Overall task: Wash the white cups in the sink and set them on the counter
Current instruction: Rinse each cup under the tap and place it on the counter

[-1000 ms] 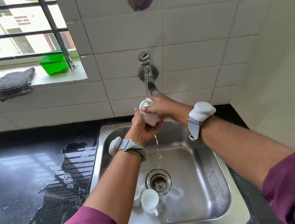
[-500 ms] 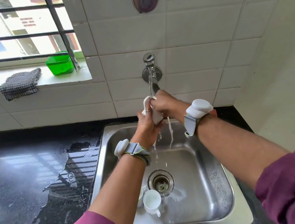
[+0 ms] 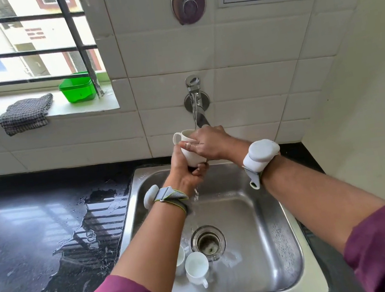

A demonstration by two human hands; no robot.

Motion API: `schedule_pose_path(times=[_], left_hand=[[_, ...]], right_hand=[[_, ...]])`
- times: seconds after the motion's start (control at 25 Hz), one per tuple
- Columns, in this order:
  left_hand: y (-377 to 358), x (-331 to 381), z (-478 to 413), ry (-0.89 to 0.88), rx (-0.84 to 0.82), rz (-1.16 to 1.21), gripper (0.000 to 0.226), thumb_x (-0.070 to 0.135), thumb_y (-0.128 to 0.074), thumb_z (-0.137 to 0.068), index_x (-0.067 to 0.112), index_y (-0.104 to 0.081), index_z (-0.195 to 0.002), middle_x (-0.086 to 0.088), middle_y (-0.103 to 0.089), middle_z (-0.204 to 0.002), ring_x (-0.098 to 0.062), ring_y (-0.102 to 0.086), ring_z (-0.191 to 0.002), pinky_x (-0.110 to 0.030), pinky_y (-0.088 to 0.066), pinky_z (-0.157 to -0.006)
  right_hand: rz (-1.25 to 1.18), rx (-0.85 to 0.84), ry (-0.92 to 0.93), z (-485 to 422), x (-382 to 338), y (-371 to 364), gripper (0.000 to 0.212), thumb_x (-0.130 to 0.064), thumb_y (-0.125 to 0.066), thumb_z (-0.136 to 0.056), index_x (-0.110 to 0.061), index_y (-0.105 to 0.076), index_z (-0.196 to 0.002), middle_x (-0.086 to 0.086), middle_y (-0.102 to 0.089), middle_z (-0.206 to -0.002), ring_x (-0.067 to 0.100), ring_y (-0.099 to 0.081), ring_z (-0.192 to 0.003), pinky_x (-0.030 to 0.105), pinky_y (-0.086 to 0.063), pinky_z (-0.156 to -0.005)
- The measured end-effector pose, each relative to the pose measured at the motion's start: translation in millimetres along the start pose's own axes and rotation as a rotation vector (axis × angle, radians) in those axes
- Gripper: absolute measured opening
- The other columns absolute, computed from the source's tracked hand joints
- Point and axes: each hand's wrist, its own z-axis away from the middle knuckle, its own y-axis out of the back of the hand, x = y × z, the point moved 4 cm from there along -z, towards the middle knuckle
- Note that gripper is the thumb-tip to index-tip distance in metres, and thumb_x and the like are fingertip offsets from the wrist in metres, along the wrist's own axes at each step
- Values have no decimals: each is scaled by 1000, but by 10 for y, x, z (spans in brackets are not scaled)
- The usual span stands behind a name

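Smooth white cup [image 3: 190, 157], left hand [image 3: 182, 173] grip, brushed steel sink [image 3: 263, 223]

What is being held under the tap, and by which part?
A white cup: the left grip holds its lower body and base, the right grip its upper side. Its handle is free.
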Motion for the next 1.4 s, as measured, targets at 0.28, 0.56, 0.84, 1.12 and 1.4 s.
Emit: schedule_pose_path(times=[0.28,0.56,0.84,1.12,1.4], left_hand=[[145,92,9,-63,-12,17,43,52,-38,-90,17,-55,-72,3,-50,-46,-9,-42,-28,-7,-23,-30],[29,2,3,-60,-49,49,43,51,-38,-92,18,-55,-70,4,-47,-44,-10,-39,-28,-9,-23,-29],[199,-22,-43,-41,-4,115,40,54,-43,-90,17,-58,-89,-2,-57,-69,-13,-55,-49,-12,-30,-33],[324,-22,-10,-81,63,-154,29,48,-53,-91,22,-54,-103,-2,-58,-80,-15,-57,-59,-19,-39,-43],[484,28,73,-176,14,-570,36,26,-69,-85,16,-46,-112,-9,-56,-99,-20,-57,-76,-25,-44,-44]], right_hand=[[39,81,240,150,-104,-214,32,-38,-46,-94,-12,-64,-86,13,-68,-91,31,-58,-98,41,-30,-99],[130,160,131,26,-143,-141,45,-43,-35,-96,-8,-61,-86,14,-67,-89,29,-58,-103,41,-11,-117],[-518,201,148,200,0,-267,30,-23,-48,-95,-7,-64,-76,11,-63,-80,18,-55,-77,30,-40,-87],[-2210,579,-869,76,330,-868,37,-7,-34,-98,-11,-48,-64,-3,-52,-39,12,-45,-54,24,-40,-61],[-638,308,-470,353,198,-1128,16,-20,-62,-81,-8,-69,-90,13,-71,-90,27,-66,-87,41,-53,-78]])
